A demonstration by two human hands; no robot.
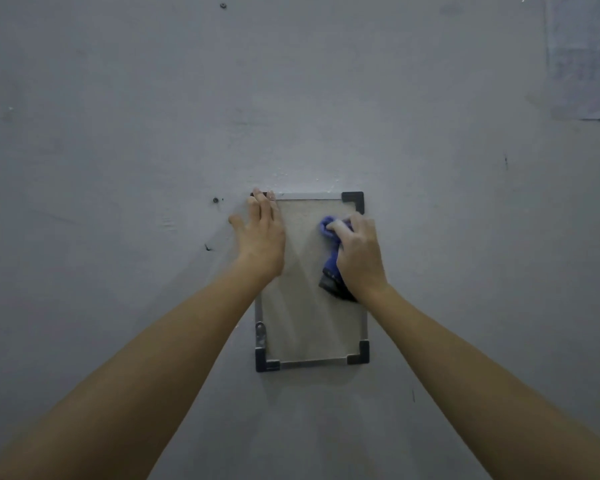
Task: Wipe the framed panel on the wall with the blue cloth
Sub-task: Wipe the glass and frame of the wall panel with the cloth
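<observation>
The framed panel (309, 320) hung on the grey wall (118, 133). The left hand (261, 233) lay flat over its upper-left corner, fingers (265, 209) straight and together. The right hand (359, 252) curled its fingers around the bunched blue cloth (330, 233), pressing it, apparently, against the panel's upper right, just below the dark corner bracket (354, 199).

Panel (309, 317): pale, upright rectangle with metal frame and dark corner caps, mounted on grey wall (118, 116).
Left hand (261, 233): flat, fingers straight, over panel's upper left corner.
Right hand (359, 252): grips bunched blue cloth (329, 233) against panel's upper right area.
Screw (216, 200): in wall, just left of panel.
Paper sheet (584, 57): top right.
</observation>
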